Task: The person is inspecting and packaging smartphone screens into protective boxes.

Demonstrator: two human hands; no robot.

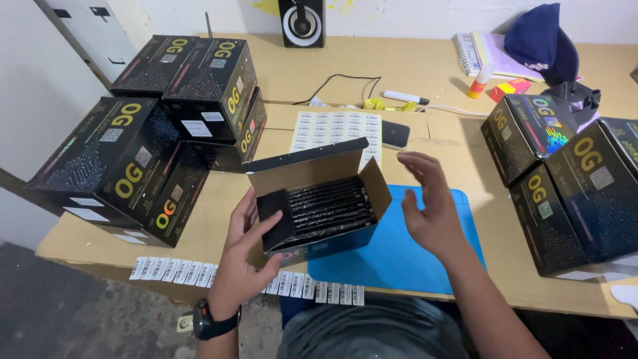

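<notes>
Above the blue mat (458,259), my left hand (246,249) grips the open black box (319,206) of dark packets; my right hand (428,206) hovers beside it, fingers spread, holding nothing. Risk: one-handed grip, box tips, packets spill. Wooden desk (412,73), stacked black cartons (139,159), label sheet (335,129), white wall.

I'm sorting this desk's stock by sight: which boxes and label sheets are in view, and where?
Open box: centre, held by left hand, black, brown flaps, dark packs inside.
Stacked boxes: left, black, yellow lettering.
Boxes: right, black, same kind.
Sticker sheet: behind the open box, white.
Barcode strips: front table edge, white.
Right hand: beside the box, open.
</notes>
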